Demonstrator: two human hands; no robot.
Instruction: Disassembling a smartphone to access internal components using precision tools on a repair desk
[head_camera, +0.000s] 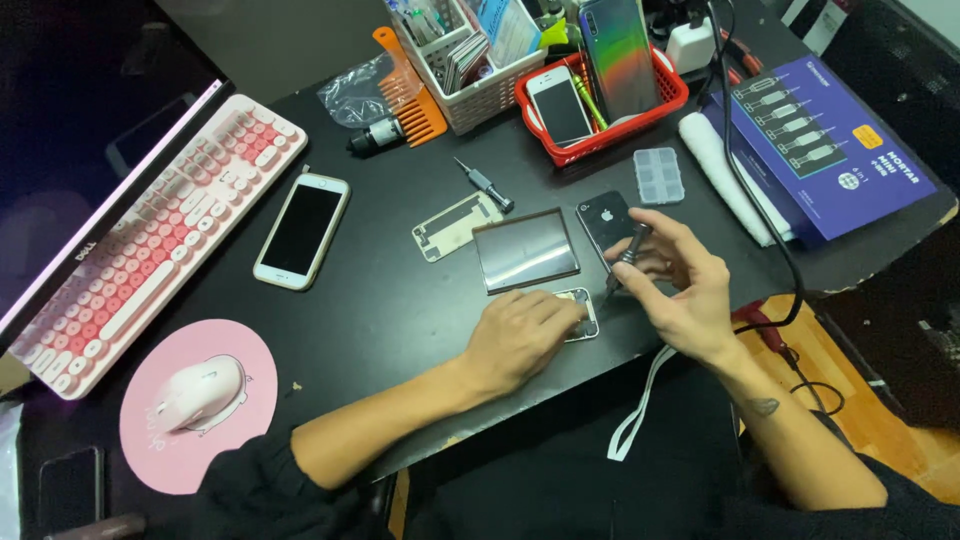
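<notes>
Our left hand (520, 335) lies palm down near the front edge of the bench (400, 300), fingers curled over an opened phone body (580, 312) and pressing it flat, so only its right end shows. Our right hand (680, 285) is closed around a dark precision screwdriver (625, 255), pinched between thumb and fingers, with the tip pointing down at the exposed end of the phone body; we cannot tell whether it touches.

Just behind our hands lies a dark screen panel (527, 248), tilted slightly, and beside it on the right a black phone back cover (605, 218), partly behind the screwdriver. Left of the panel rests a pale metal plate (455, 226), and a second small screwdriver (485, 185) lies behind it. A clear compartment box (659, 175) sits near the red basket (675, 95) holding phones at the back edge, next to a white basket (490, 95). Farther left lies a white phone (302, 230), face up, then a pink keyboard (150, 240), and a pink mouse (195, 392) on its pink mat (180, 455) at the front left corner. A blue tool box (830, 150) occupies the right edge.
</notes>
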